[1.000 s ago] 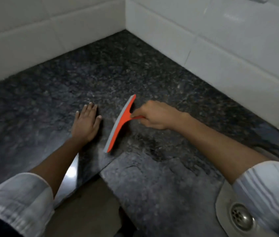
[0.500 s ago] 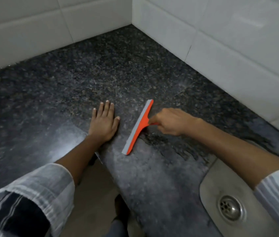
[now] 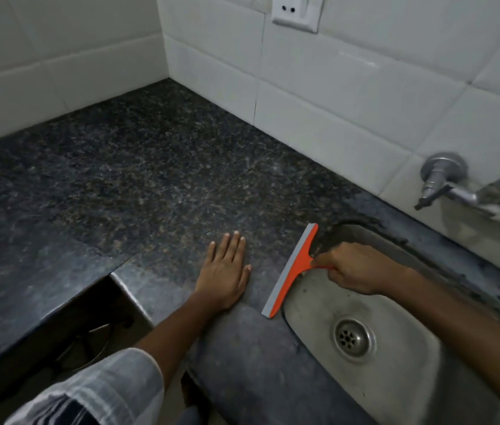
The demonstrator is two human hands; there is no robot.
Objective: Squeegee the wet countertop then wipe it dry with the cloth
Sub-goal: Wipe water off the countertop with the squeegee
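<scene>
An orange squeegee (image 3: pixel 293 269) with a grey rubber blade stands on the dark speckled granite countertop (image 3: pixel 150 179), right at the left rim of the steel sink (image 3: pixel 411 348). My right hand (image 3: pixel 356 268) is closed around its orange handle, over the sink basin. My left hand (image 3: pixel 225 271) lies flat on the countertop, fingers together, a little left of the blade. A dark wet patch shows at the sink's far left corner. No cloth is in view.
White tiled walls meet in a corner at the back. A wall socket (image 3: pixel 296 10) sits high on the right wall, and a metal tap (image 3: pixel 445 182) sticks out over the sink. The counter's front edge has a cut-out step (image 3: pixel 113 277) to my left.
My right hand has dragged the squeegee rightwards across the counter to the sink's rim. My left hand has stayed flat beside it, shifting right as well. The sink and tap have come into view.
</scene>
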